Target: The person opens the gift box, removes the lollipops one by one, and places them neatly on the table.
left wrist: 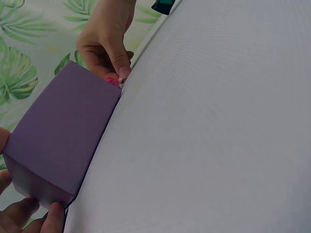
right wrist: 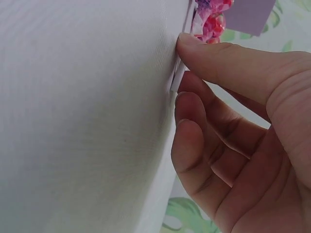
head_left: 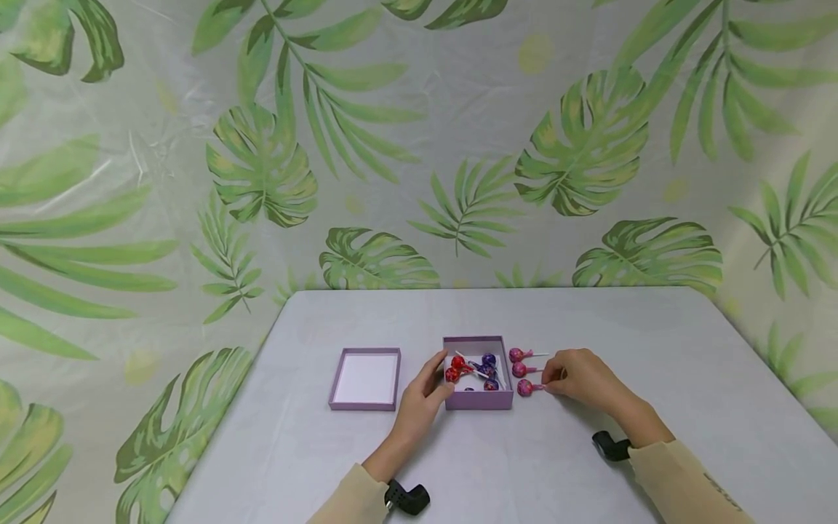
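A purple box (head_left: 479,401) holds several red and dark blue lollipops (head_left: 489,370) with white sticks. My left hand (head_left: 419,404) rests against the box's left side, its fingers touching the wall; in the left wrist view the fingertips (left wrist: 54,218) lie along that wall. To the right of the box, three pink lollipops lie in a column, heads toward the box. My right hand (head_left: 585,380) pinches the stick of the nearest pink lollipop (head_left: 524,388) between thumb and fingers. Beyond it lie the middle pink lollipop (head_left: 519,370) and the farthest one (head_left: 516,354).
A purple box lid (head_left: 362,407) with a white inside lies left of my left hand. Everything stands on a table with a white cloth (head_left: 314,466). Behind the table hangs a leaf-patterned curtain (head_left: 471,131). Black wrist cameras sit on both wrists.
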Tool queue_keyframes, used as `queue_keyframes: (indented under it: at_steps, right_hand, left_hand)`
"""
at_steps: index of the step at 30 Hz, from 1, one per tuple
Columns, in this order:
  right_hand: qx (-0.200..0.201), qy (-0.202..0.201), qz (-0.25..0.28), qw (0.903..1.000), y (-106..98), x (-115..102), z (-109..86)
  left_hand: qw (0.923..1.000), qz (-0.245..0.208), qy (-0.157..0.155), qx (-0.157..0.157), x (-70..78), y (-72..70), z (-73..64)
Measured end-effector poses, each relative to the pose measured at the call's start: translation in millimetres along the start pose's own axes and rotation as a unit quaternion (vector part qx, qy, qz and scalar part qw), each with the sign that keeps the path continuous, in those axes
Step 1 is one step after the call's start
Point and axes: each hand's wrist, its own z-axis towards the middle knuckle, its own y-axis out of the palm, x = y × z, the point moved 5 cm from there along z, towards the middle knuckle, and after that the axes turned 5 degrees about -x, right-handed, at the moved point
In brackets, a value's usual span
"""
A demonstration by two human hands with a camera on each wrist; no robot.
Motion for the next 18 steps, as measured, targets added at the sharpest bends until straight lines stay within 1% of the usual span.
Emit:
queue_keyframes:
  at_steps: [7, 18]
  right_hand:
    - [0.0, 0.0, -0.007, 1.0, 0.3, -1.4, -0.5]
    - [0.005, 0.001, 0.001, 1.0, 1.5, 1.3, -0.1]
  left_hand:
    - [1.0, 0.004, -0.001, -0.005, 1.2, 0.2, -0.3]
    - [1.0, 0.001, 0.002, -0.005, 2.5, 0.4, -1.3]
